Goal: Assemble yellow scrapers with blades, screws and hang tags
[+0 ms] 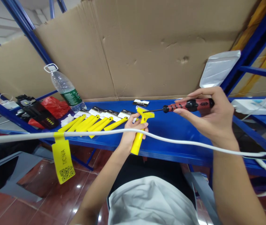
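Observation:
My left hand (135,128) is closed around a yellow scraper (137,142), its handle pointing down toward me and its wide head up. In my right hand (217,115) is a red and black screwdriver (192,105), held nearly level. The thin shaft reaches left to the scraper's head; whether the tip sits in a screw is too small to tell. Left of my left hand lie several more yellow scrapers (93,123), with black and white cards (97,111) by their far ends. A single small card (141,102) rests behind the held scraper.
A white cable (170,140) with a yellow tag (62,159) crosses in front of my view. On the blue shelf (170,128) stand a large water bottle (68,89), a red plastic bag (54,106) and a black case (38,112). Cardboard (147,56) walls the back.

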The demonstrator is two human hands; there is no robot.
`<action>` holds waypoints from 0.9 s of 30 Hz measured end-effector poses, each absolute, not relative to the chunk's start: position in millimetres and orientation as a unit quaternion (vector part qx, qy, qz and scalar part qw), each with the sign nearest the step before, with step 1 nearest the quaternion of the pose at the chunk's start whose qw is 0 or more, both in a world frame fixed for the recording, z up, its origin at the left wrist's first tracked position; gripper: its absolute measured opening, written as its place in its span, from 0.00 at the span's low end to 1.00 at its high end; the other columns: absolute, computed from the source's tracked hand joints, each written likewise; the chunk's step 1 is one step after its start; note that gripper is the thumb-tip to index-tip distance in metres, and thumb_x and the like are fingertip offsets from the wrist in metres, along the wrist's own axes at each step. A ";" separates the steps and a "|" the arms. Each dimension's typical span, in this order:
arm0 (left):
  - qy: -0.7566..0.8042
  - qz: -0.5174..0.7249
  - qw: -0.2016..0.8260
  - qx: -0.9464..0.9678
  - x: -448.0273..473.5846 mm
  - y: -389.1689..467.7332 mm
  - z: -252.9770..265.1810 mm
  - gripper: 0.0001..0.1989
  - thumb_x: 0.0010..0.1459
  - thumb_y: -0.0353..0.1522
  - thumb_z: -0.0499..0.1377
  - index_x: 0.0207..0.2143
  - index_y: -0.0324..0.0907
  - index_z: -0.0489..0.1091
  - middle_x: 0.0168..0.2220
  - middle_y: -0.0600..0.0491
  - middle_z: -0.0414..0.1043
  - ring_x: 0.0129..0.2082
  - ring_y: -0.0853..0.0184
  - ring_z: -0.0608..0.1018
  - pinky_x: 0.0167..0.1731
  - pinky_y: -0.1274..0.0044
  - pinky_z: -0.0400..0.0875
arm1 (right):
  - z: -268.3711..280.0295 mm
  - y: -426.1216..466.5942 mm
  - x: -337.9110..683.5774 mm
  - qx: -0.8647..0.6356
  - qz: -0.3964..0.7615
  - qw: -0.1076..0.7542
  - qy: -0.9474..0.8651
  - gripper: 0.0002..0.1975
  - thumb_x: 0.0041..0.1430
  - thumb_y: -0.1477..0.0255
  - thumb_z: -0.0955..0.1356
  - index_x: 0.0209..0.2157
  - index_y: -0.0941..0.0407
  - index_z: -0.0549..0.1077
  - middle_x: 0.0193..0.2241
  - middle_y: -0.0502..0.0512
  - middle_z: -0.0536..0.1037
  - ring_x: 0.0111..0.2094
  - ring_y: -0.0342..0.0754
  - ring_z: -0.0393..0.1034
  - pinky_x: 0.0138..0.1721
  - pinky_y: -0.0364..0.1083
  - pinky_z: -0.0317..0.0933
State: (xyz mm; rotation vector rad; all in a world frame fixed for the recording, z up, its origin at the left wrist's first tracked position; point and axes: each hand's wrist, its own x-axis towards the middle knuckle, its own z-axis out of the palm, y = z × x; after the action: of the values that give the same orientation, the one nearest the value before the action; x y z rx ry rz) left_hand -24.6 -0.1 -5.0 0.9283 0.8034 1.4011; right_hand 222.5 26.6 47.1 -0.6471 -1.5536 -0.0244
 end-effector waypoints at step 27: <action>0.345 0.619 0.594 0.381 -26.1 1.0 -0.5 0.37 0.46 0.30 0.79 0.55 0.46 0.66 0.37 0.57 0.76 0.26 0.71 0.79 0.18 0.82 0.68 | 38.4 28.5 236.2 -0.358 0.082 0.587 -0.722 0.24 0.56 0.58 0.83 0.47 0.49 0.74 0.33 0.47 0.81 0.27 0.49 0.81 0.27 0.46 0.73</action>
State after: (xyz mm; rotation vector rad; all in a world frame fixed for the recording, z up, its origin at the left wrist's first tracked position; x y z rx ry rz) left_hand -26.1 1.0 -0.5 0.8860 0.8021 1.4379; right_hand 236.2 28.5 38.4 -0.8340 -1.6818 0.1915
